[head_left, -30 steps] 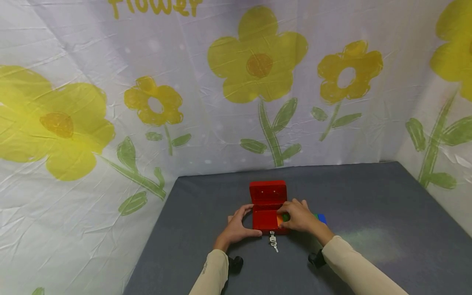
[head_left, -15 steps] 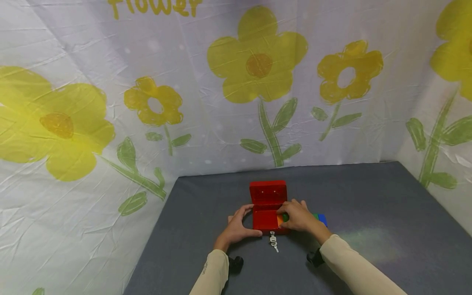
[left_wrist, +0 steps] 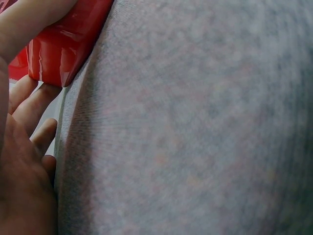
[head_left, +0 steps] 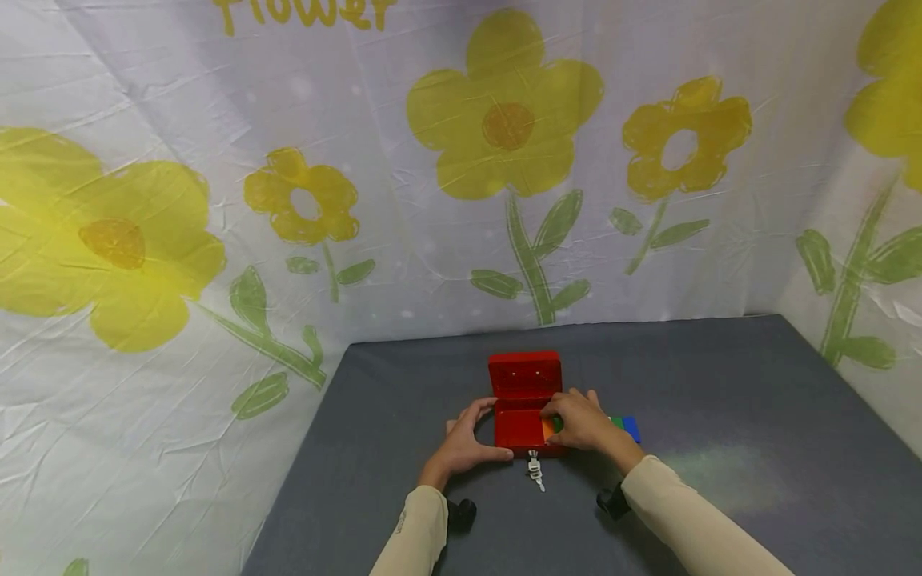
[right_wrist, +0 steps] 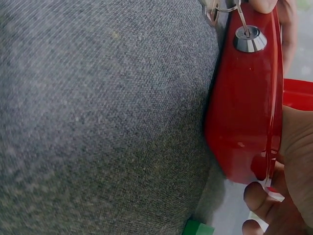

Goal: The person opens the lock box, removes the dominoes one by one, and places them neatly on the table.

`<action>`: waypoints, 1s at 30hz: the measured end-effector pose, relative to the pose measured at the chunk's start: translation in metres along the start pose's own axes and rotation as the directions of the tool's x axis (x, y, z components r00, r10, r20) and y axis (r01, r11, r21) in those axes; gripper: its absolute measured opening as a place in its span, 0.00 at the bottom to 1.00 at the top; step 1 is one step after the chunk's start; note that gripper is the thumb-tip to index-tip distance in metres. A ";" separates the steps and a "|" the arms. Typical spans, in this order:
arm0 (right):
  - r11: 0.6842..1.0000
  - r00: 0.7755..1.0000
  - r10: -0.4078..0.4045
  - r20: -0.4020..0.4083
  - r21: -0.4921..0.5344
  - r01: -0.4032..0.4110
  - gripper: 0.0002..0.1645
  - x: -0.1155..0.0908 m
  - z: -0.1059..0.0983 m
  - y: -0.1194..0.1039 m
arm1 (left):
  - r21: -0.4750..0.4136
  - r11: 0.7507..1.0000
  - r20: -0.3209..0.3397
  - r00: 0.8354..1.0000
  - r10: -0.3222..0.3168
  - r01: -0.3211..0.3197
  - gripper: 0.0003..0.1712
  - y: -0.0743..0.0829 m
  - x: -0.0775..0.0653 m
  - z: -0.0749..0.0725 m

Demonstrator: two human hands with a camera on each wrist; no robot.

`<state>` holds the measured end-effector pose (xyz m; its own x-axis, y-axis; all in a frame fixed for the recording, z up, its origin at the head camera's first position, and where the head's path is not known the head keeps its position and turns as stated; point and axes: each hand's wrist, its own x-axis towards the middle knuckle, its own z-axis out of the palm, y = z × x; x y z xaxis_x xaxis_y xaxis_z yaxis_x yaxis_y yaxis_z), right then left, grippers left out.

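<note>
An open red cash box (head_left: 515, 430) stands on the table, its lid (head_left: 524, 376) tipped up at the back. My left hand (head_left: 464, 450) grips the box's left end, thumb at the front wall and fingers round the back corner. Over the right end, my right hand (head_left: 587, 426) reaches inside, thumb and index finger round a small orange-and-green piece (head_left: 547, 430). Its other fingers hang outside the end wall in the right wrist view. That hand hides most of the piece. A key sits in the front lock (right_wrist: 250, 41), with more metal keys (head_left: 536, 472) hanging from it.
Green and blue pieces (head_left: 631, 430) lie on the dark grey table (head_left: 720, 384) just right of the box, partly behind my right hand. A white cloth with yellow flowers (head_left: 504, 128) hangs behind the table and along its sides.
My right wrist and sleeve have shifted slightly left, so a little more of the green and blue pieces shows. Both hands otherwise keep their places on the box.
</note>
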<state>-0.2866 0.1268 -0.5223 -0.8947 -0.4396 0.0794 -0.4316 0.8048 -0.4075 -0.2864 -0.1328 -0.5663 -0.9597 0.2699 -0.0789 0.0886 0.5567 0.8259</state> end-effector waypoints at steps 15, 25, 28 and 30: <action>1.000 1.000 0.016 -0.001 -0.001 -0.016 0.23 0.001 0.002 -0.001 | 0.008 1.000 0.003 1.000 0.016 -0.016 0.55 -0.001 -0.001 0.000; 1.000 1.000 0.004 -0.018 0.016 -0.003 0.23 0.000 0.003 0.003 | 0.001 1.000 0.004 1.000 0.005 -0.005 0.54 0.002 -0.002 0.000; 1.000 1.000 -0.001 -0.023 0.024 0.002 0.24 0.000 0.003 0.004 | -0.003 1.000 0.003 1.000 0.008 -0.008 0.54 0.003 -0.002 -0.001; 1.000 1.000 -0.005 -0.027 0.028 0.006 0.24 -0.001 0.003 0.004 | -0.003 1.000 0.003 1.000 0.010 -0.010 0.54 0.003 -0.002 -0.001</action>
<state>-0.2873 0.1296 -0.5268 -0.8952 -0.4328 0.1059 -0.4334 0.7905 -0.4328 -0.2841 -0.1320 -0.5629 -0.9579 0.2779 -0.0723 0.0976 0.5519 0.8282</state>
